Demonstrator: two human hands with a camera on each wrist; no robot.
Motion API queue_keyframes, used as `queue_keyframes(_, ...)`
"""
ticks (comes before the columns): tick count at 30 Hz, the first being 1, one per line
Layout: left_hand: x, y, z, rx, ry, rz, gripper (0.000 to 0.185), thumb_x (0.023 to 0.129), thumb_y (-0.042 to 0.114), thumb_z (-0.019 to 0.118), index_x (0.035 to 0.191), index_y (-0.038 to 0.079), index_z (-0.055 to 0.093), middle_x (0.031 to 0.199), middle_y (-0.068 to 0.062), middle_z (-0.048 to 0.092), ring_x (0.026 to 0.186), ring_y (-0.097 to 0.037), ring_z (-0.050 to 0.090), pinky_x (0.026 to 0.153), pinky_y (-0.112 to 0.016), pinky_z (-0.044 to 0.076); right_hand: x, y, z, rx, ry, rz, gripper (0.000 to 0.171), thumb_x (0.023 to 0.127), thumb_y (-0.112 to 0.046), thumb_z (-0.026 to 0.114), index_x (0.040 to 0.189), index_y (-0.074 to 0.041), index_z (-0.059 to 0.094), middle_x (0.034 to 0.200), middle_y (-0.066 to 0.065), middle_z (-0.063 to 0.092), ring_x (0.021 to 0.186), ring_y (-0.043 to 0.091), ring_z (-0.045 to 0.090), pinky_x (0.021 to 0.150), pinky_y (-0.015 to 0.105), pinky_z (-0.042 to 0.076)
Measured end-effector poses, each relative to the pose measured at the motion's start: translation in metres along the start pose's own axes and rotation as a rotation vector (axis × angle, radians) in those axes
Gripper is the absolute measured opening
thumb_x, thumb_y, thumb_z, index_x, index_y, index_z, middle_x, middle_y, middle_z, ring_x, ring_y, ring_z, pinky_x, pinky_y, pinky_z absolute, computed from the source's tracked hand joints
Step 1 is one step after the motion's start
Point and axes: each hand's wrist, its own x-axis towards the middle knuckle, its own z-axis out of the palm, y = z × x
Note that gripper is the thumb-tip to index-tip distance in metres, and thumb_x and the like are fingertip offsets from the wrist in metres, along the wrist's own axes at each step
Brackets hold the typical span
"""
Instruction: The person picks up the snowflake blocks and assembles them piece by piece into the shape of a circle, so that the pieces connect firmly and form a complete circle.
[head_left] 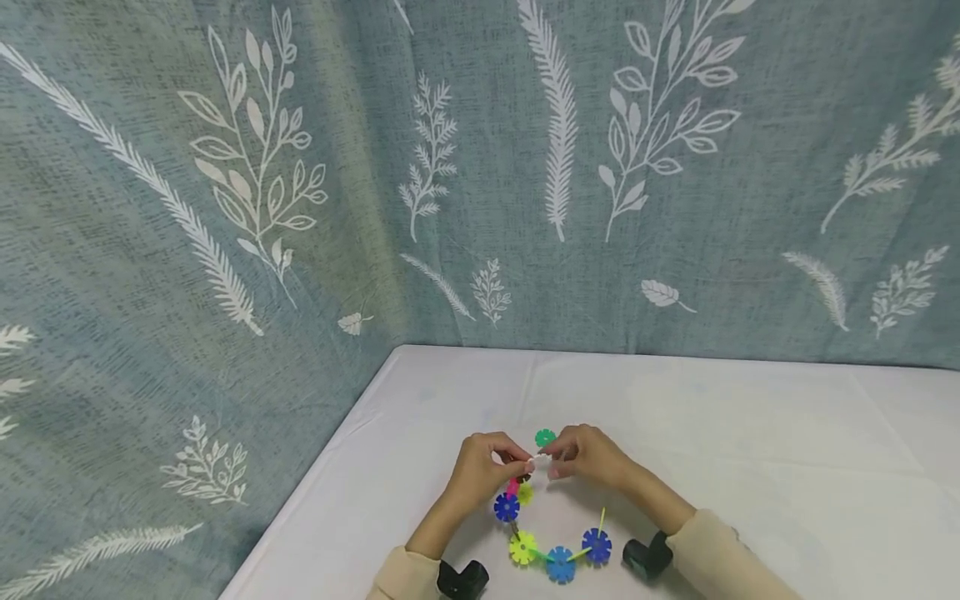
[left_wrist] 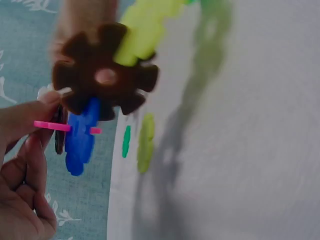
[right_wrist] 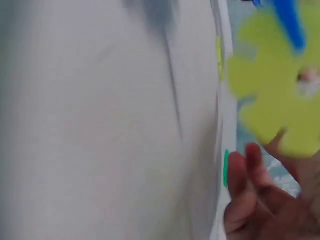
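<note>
My left hand (head_left: pixel 478 468) pinches a white notched disc (head_left: pixel 540 459) at the upper left end of a chain of flower-shaped interlocking discs. Thumb and fingers of my right hand (head_left: pixel 594 457) are right at the white disc's other edge; I cannot tell whether they grip it. Below the left fingertips come a pink disc (left_wrist: pixel 45 125), a blue disc (left_wrist: pixel 79 145) and a brown disc (left_wrist: pixel 85 75). The chain curves on through a yellow disc (head_left: pixel 522 548) and a light blue disc (head_left: pixel 560 565) to a dark blue disc (head_left: pixel 597 546), where a yellow disc (head_left: pixel 602 521) stands edge-on.
Beyond the hands, a loose green disc (head_left: pixel 545 437) lies on the white-covered table (head_left: pixel 750 467). A yellow-green disc (head_left: pixel 526 493) shows inside the chain's curve. Black devices (head_left: pixel 462 579) sit at both wrists. A patterned blue-grey curtain (head_left: pixel 480 167) hangs behind and left.
</note>
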Motion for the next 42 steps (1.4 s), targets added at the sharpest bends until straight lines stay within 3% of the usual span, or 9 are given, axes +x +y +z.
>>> queue_keyframes(5,-0.004,-0.001,-0.008,-0.062,-0.015,0.046,0.007,0.073,0.007,0.075,0.075,0.001,0.073,0.069,-0.008,0.067,0.063,-0.003,0.053,0.065,-0.032,0.046,0.010,0.000,0.010,0.015,-0.217,0.066,0.025,0.070,-0.018,0.078,0.091,-0.006,0.073,0.057,-0.008,0.043,0.055,0.003,0.034,0.052,0.017,0.030)
queue_keyframes(9,-0.005,-0.003,-0.010,-0.064,-0.004,0.070,0.006,0.073,0.009,0.075,0.075,0.004,0.073,0.067,-0.007,0.065,0.063,-0.002,0.051,0.064,-0.034,0.047,0.017,-0.006,0.021,-0.044,-0.244,0.096,0.026,0.068,-0.023,0.080,0.087,-0.007,0.071,0.051,-0.008,0.032,0.051,0.005,0.028,0.048,0.018,0.024)
queue_keyframes(13,-0.005,-0.004,-0.008,-0.051,0.004,0.068,0.005,0.073,0.011,0.076,0.074,0.007,0.073,0.066,-0.005,0.065,0.064,0.000,0.051,0.065,-0.036,0.048,0.020,-0.011,0.026,-0.098,-0.208,0.133,0.028,0.067,-0.023,0.081,0.086,-0.007,0.067,0.057,-0.006,0.036,0.056,0.009,0.034,0.051,0.021,0.027)
queue_keyframes(18,0.000,-0.004,0.000,-0.024,0.007,0.090,0.005,0.073,0.004,0.074,0.074,0.000,0.072,0.066,-0.010,0.066,0.063,-0.005,0.052,0.062,-0.034,0.048,0.010,-0.005,0.015,-0.137,-0.153,0.137,0.038,0.063,-0.022,0.083,0.093,-0.005,0.066,0.077,-0.003,0.056,0.072,0.011,0.048,0.061,0.025,0.039)
queue_keyframes(22,0.003,-0.003,0.004,-0.022,0.008,0.073,0.005,0.073,0.001,0.073,0.073,-0.003,0.071,0.067,-0.011,0.066,0.062,-0.010,0.055,0.061,-0.029,0.048,-0.002,0.006,0.000,-0.119,-0.109,0.102,0.025,0.065,-0.015,0.080,0.085,-0.011,0.065,0.079,-0.003,0.061,0.071,0.009,0.050,0.064,0.024,0.043)
queue_keyframes(29,0.009,-0.005,0.011,0.001,0.025,0.042,0.005,0.074,0.008,0.075,0.072,0.005,0.072,0.068,-0.004,0.068,0.062,-0.002,0.053,0.062,-0.022,0.046,-0.018,0.011,-0.022,0.067,0.037,0.225,0.008,0.078,-0.007,0.070,0.082,-0.003,0.064,0.068,-0.001,0.059,0.060,0.007,0.049,0.053,0.021,0.043)
queue_keyframes(34,0.012,-0.004,0.016,-0.018,0.022,0.072,0.004,0.073,0.006,0.075,0.071,0.005,0.072,0.067,-0.005,0.066,0.062,-0.001,0.052,0.061,-0.022,0.046,-0.019,0.005,-0.031,0.252,0.077,0.330,0.016,0.083,-0.009,0.064,0.091,0.005,0.064,0.073,0.004,0.064,0.064,0.012,0.057,0.055,0.025,0.045)
queue_keyframes(40,0.015,0.002,0.022,-0.019,0.011,0.095,0.005,0.073,0.006,0.075,0.071,0.003,0.072,0.066,-0.005,0.066,0.061,-0.001,0.052,0.061,-0.023,0.047,-0.017,0.002,-0.036,0.283,0.083,0.324,0.017,0.085,-0.010,0.062,0.092,0.005,0.065,0.073,0.002,0.064,0.065,0.014,0.059,0.055,0.026,0.045)
queue_keyframes(42,0.013,0.014,0.020,-0.024,0.007,0.092,0.005,0.074,0.004,0.074,0.071,0.001,0.071,0.066,-0.007,0.066,0.061,-0.004,0.054,0.061,-0.022,0.046,-0.017,0.001,-0.037,0.282,0.099,0.333,0.017,0.085,-0.010,0.062,0.092,0.005,0.065,0.073,0.001,0.064,0.065,0.014,0.058,0.055,0.026,0.045)
